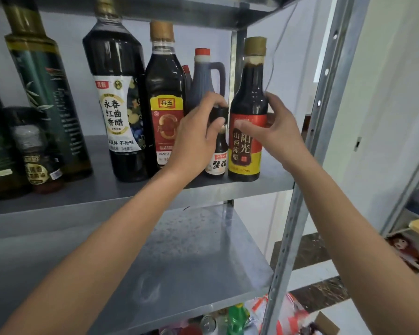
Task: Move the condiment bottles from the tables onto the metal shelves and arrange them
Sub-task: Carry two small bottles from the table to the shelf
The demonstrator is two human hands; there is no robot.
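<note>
On the metal shelf (264,183) stand several dark condiment bottles. My left hand (198,131) grips the black cap of a small vinegar bottle (217,160) that stands on the shelf. My right hand (273,128) holds a taller vinegar bottle (248,110) with a red and yellow label, upright at the shelf's right end. Left of them stand a red-labelled bottle (165,97) and a large white-labelled vinegar bottle (116,100). A handled jug with a red cap (205,81) stands behind my left hand.
A tall green oil bottle (41,93) and a small sesame oil bottle (38,153) stand at the left. A bare lower shelf (191,262) lies below. The perforated upright post (307,151) bounds the right side. Packets and cans (235,320) sit at the bottom.
</note>
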